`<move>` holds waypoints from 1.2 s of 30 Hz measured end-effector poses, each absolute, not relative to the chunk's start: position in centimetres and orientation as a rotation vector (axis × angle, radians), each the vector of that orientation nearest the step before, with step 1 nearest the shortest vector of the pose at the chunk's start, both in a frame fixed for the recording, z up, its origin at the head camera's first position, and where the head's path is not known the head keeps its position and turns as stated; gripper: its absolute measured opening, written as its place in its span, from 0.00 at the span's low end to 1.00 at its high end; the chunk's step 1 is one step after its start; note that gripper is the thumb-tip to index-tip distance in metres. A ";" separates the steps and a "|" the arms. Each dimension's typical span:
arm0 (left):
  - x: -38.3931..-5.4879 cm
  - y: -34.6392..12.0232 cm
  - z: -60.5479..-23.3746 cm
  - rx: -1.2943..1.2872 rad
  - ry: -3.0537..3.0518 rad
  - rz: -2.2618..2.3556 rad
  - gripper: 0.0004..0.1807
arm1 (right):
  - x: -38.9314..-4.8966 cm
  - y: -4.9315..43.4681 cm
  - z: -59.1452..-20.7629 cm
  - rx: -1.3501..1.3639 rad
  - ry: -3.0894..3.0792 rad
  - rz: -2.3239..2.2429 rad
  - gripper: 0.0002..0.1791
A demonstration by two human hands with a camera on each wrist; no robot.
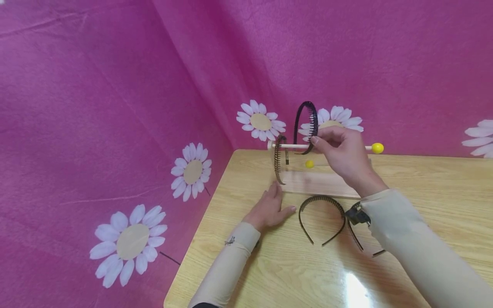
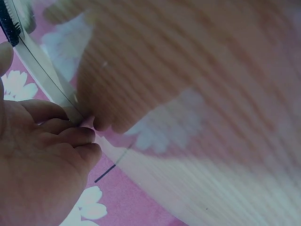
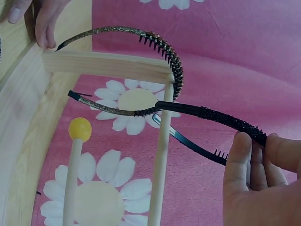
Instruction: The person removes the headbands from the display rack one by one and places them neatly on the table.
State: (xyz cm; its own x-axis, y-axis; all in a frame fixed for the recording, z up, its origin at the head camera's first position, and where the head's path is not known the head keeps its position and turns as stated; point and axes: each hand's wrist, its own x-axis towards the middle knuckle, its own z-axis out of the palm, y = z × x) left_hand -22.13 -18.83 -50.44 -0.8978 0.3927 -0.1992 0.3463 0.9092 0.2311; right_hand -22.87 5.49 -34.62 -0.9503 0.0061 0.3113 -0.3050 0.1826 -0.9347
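Note:
My right hand (image 1: 344, 154) pinches a black toothed headband (image 3: 225, 121) between thumb and fingers. The band stands upright at the upper rod (image 1: 290, 146) of a wooden rack, its open ends on either side of the rod in the right wrist view. Farther left on that rod hangs a brown, glittery toothed headband (image 1: 277, 160). My left hand (image 1: 267, 208) lies with extended fingers on the table, fingertips right at the left end of the rack's wooden base (image 1: 312, 184). In the left wrist view, the palm side of the left hand (image 2: 42, 150) shows.
A dark toothed headband (image 1: 321, 198) lies on the table (image 1: 285, 265) before the rack. Another headband (image 1: 355, 237) is partly hidden under my right wrist. Yellow balls tip the upper rod (image 1: 377, 148) and a lower rod (image 3: 71, 183). A pink flowered cloth (image 1: 404, 77) hangs behind.

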 end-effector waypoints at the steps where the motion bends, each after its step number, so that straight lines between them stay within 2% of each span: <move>1: -22.1 -18.8 -50.4 0.556 2.829 0.275 0.52 | -22.8 5.5 -34.6 0.290 -2.211 1.837 0.12; 9: -22.0 -18.7 -50.2 0.531 2.816 0.294 0.51 | -22.3 6.4 -34.0 0.329 -2.117 1.864 0.10; 23: -21.9 -18.5 -50.2 0.545 2.833 0.272 0.52 | -21.4 9.7 -33.3 0.396 -1.707 2.304 0.06; 36: -22.3 -19.1 -50.9 0.558 2.822 0.295 0.52 | -20.4 11.6 -34.2 0.283 -1.823 2.347 0.05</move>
State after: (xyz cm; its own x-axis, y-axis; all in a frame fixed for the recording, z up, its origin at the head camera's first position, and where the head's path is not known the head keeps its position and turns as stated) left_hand -22.28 -19.12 -50.86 -0.8957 0.3958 -0.2028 0.3452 0.9063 0.2439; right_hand -20.35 11.57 -34.24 -0.9699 0.0072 0.2434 -0.2376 -0.2469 -0.9395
